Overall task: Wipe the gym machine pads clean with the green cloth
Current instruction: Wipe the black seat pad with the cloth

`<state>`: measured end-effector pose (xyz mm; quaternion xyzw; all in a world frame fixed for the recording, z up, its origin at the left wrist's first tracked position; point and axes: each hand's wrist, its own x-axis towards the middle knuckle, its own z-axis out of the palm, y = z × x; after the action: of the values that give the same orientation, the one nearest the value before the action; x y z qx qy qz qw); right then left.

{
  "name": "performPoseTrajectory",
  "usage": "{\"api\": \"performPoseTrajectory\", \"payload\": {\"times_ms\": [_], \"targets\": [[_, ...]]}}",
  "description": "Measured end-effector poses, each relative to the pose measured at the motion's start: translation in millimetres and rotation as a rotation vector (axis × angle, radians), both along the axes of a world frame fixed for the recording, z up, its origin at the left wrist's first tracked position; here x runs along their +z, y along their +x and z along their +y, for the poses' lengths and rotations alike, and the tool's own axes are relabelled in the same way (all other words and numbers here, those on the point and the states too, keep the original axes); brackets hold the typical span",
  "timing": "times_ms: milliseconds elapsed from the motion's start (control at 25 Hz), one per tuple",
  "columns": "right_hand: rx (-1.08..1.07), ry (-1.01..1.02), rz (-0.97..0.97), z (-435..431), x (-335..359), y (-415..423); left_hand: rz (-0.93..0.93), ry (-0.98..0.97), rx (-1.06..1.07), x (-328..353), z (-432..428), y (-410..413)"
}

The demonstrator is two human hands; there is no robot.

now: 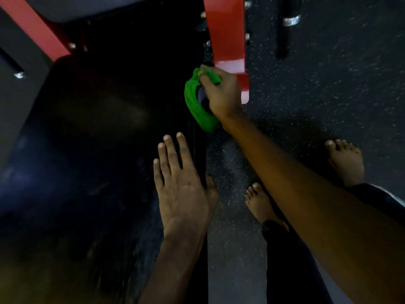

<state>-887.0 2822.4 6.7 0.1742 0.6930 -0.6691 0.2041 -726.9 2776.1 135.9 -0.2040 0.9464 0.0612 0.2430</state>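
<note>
Green cloth (192, 106): likely soft, light, best gripped as a wad | black pad (98, 139): broad, dim | left hand (182, 194): flat, fingers straight, on pad's right edge | right hand (221, 93): fingers curled round Green cloth, farther along pad's right edge | writing: none readable

A black padded bench (98, 139) fills the left side. A left hand (182, 194) lies flat on it near its right edge at six o'clock, and a green cloth (195, 106) sits against that edge at twelve. The speckled floor (317, 95) at three o'clock bears two bare feet (346, 163).
</note>
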Motion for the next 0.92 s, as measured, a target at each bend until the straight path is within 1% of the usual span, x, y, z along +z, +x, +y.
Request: {"api": "performPoseTrajectory", "payload": {"times_ms": [120, 280, 400, 520, 640, 720, 840, 920], "targets": [[-0.015, -0.036, 0.001, 1, -10, -25, 0.006, 0.01, 0.018, 0, 1, -1], [0.013, -0.046, -0.053, 9, 3, 6, 0.003, 0.032, 0.051, 1, 1, -7], [0.024, -0.016, -0.031, 11, -1, 15, -0.012, 0.055, 0.033, -6, -2, -25], [0.008, 0.02, -0.025, 2, -8, -20, 0.007, 0.027, -0.005, -25, -10, -58], [0.056, 0.152, -0.091, -9, -23, -70, -0.005, 0.009, -0.014, -43, -17, -89], [0.058, 0.17, -0.109, -13, -28, -87, -0.013, 0.015, -0.014, -53, -19, -105], [0.084, 0.108, -0.165, -5, -18, -71, -0.034, 0.02, -0.026, -61, -23, -121], [0.112, 0.046, -0.16, 3, -22, -52, -0.047, 0.015, -0.037, -63, -24, -124]]}}
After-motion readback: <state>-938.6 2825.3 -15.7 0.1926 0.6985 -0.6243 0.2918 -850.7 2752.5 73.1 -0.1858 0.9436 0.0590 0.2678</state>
